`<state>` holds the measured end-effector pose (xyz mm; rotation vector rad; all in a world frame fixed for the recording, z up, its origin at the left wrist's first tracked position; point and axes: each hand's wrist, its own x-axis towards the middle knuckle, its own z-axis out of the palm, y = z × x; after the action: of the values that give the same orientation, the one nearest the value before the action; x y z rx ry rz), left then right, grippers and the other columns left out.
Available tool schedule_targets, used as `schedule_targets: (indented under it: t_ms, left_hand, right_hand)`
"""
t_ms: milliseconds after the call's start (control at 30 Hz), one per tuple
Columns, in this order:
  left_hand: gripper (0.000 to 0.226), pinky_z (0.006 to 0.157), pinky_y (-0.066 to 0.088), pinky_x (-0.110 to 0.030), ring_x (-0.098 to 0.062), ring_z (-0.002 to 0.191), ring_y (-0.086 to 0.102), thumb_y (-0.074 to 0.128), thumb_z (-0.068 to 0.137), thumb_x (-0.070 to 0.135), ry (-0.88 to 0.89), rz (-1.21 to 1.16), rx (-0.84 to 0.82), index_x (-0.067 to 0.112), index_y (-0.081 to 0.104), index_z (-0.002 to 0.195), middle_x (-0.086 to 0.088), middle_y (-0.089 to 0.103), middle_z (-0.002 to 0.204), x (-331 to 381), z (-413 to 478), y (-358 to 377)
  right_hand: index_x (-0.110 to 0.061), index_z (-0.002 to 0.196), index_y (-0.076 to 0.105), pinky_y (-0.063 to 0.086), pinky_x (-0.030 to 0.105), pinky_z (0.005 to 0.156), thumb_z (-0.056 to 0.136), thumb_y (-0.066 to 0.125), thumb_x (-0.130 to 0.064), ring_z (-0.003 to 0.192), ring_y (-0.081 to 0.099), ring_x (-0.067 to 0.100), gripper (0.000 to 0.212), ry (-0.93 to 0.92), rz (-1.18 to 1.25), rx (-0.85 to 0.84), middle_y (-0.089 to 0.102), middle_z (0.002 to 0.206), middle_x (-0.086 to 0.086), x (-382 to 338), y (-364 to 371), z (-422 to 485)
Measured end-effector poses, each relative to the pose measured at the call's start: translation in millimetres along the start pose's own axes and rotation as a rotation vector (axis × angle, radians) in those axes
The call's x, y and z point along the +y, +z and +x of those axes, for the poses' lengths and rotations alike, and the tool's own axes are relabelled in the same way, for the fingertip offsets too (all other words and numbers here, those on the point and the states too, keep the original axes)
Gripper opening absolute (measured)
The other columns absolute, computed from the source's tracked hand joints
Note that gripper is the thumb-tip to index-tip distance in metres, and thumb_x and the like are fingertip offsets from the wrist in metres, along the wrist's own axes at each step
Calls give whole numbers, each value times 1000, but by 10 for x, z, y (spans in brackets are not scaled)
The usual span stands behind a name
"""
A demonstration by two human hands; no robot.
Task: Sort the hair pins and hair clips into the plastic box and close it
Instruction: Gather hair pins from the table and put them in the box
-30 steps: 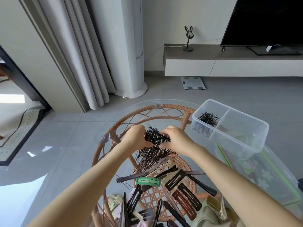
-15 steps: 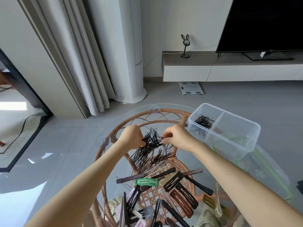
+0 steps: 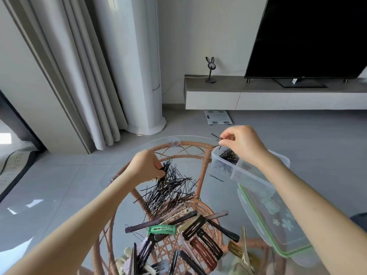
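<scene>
Grip of right hand [image 3: 241,144] pinches hair pins [image 3: 216,137] above plastic box [image 3: 254,180].

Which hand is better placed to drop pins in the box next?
Right hand: it pinches a few hair pins just above the plastic box. The left hand grips the pin pile, farther from it.

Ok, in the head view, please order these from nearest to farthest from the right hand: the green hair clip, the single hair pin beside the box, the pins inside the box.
1. Boxed pins: in the plastic box, directly under the right hand.
2. Single hair pin: lying just outside the box, on its left.
3. Green hair clip: in the clip pile, nearest the person.
</scene>
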<state>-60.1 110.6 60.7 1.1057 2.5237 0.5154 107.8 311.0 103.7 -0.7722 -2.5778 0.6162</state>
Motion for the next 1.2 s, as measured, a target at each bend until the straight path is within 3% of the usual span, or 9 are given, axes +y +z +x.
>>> schedule_targets:
  t_ms: [233,400,533,733,867,967,1067,1133,1200]
  left_hand:
    - [20,38,29,-8,-7,38,44,72,72,21,30,24,-1,16,68,54,1,61,54,233,99,-20]
    - [11,49,36,-13,-12,55,54,71,75,17,114,0,12,8,78,78,-3,68,120,466,154,-58]
    - [16,67,49,-24,-11,56,51,74,74,20,138,-53,9,7,77,83,-7,74,88,738,300,-73]
    - [2,65,48,-25,-20,63,48,69,75,16,267,46,-12,17,69,73,-8,56,67,1447,646,26]
    - [35,64,44,-35,-36,58,48,61,75,4,285,179,18,10,39,48,-10,41,54,1829,906,247]
    - [34,69,47,-34,-37,93,64,55,80,-3,273,213,-29,7,37,52,-16,61,74,1962,1005,470]
    - [10,75,49,-33,-35,100,64,57,83,-2,239,250,-120,-3,61,92,-18,67,104,1980,1011,652]
    - [14,75,49,-31,-32,96,63,63,82,5,250,321,-199,-2,62,94,-12,67,97,1951,999,723]
    - [21,71,47,-29,-29,81,57,64,83,15,248,338,-218,4,54,68,-4,58,69,1929,983,734]
  right_hand:
    - [1,81,71,46,28,68,72,73,-11,85,65,30,15,332,-179,12,72,87,16,411,173,340]
    - [-8,53,53,39,21,47,73,70,-26,53,56,22,32,416,-261,-270,58,52,4,466,423,400]
    - [3,75,66,53,32,70,82,58,-22,68,64,28,27,377,-178,-216,71,78,16,543,285,401]
    - [9,70,63,30,30,53,80,53,-15,53,39,25,29,275,-112,39,49,58,26,626,-127,42]
    - [2,62,61,35,32,54,85,55,-23,58,51,35,34,229,-90,67,59,60,23,630,-257,-291]
    - [0,60,59,29,28,48,84,57,-24,52,41,27,34,224,-97,37,47,50,12,677,-251,-411]
    - [-1,60,59,28,28,48,86,57,-24,53,38,24,34,208,-104,8,47,50,11,696,-219,-488]
    - [-1,61,59,33,30,51,86,57,-26,54,43,26,35,189,-85,-13,57,56,16,673,-188,-550]
    - [-4,59,56,40,31,53,87,55,-28,60,51,32,37,174,-104,-64,59,58,15,605,-126,-627]
